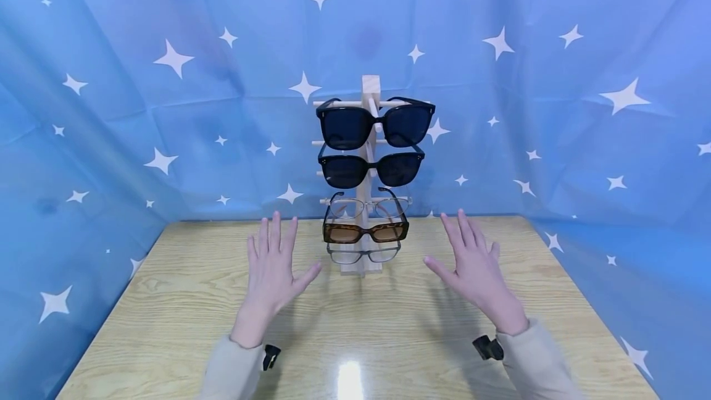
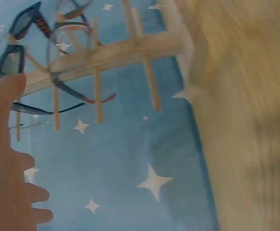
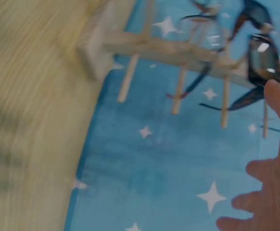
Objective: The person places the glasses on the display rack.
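Observation:
A wooden glasses stand (image 1: 371,86) with several pegs holds a column of eyewear in the head view. At the top sit large black sunglasses (image 1: 347,128), with a second pair of black sunglasses (image 1: 344,171) under them. Lower come thin-framed clear glasses (image 1: 347,208), tortoiseshell sunglasses with brown lenses (image 1: 341,233) and dark-rimmed clear glasses (image 1: 345,257). My left hand (image 1: 270,273) is held to the left of the stand, fingers spread and holding nothing. On the other side my right hand (image 1: 474,264) is likewise spread, its thumb pointing toward the stand.
The stand rises from a light wood-grain table (image 1: 355,320) near its back edge. Behind and beside the table hangs a blue curtain (image 1: 233,128) with white stars. Dark straps show at both wrists, below the pale sleeves (image 1: 536,357).

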A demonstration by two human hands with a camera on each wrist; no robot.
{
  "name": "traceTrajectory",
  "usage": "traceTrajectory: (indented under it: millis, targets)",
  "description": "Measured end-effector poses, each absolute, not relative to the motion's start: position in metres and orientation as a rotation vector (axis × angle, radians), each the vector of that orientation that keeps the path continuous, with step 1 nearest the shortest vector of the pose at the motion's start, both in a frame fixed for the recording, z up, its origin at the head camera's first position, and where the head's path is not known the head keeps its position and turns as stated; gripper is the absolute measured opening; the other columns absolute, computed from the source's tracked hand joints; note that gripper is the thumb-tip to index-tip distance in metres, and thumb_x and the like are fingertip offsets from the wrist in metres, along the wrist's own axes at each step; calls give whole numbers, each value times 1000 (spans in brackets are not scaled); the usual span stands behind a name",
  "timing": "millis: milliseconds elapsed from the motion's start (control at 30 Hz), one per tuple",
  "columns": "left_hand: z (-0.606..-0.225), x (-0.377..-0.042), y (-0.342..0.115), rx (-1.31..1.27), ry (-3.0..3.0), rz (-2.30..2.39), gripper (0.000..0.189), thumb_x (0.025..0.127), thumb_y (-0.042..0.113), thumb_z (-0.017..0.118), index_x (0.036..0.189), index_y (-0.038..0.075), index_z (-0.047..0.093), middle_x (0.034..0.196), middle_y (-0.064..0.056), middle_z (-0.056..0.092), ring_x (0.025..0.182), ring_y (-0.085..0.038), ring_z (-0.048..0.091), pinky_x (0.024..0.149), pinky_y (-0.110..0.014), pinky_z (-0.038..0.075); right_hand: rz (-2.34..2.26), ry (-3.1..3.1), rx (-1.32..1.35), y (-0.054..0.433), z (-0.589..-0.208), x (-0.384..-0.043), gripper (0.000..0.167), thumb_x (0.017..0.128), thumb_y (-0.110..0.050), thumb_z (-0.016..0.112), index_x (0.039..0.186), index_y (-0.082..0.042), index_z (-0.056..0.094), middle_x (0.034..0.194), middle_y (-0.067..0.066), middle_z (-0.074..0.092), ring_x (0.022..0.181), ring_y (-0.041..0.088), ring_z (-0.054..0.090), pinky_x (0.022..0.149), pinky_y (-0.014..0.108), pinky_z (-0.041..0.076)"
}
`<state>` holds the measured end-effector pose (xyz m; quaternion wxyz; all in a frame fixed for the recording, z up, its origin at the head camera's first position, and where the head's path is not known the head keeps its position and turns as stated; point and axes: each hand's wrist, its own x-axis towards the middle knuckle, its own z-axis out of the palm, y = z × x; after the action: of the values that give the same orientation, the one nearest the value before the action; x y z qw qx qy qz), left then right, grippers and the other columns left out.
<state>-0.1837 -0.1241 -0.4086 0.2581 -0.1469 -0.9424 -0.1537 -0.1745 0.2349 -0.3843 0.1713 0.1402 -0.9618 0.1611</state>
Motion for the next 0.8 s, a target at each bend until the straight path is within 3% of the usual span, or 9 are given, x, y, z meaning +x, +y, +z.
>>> traceTrajectory:
  millis: [267,533,800]
  targets:
    - [-424,-182,-127,-333,-2674,-269,101,73,70,57,149,11,24,154,-21,4,140,-42,1,106,-67,3,335,-2726,311,234,-396,-174,91,80,-62,59,150,-18,20,155,18,7,137,46,11,86,84,2]
    - [-428,-181,-124,-297,-2772,-247,105,73,76,51,151,15,17,155,-18,-2,140,-39,-8,107,-65,-2,312,-2732,298,233,-397,-175,91,80,-63,58,149,-16,23,155,19,6,138,46,8,86,84,0]
    - [-425,-182,-123,-290,-2786,-262,105,73,76,51,151,15,16,155,-17,-4,140,-39,-7,106,-63,-9,337,-2732,293,233,-396,-177,90,81,-62,58,149,-16,23,154,20,8,138,47,7,86,84,-1]
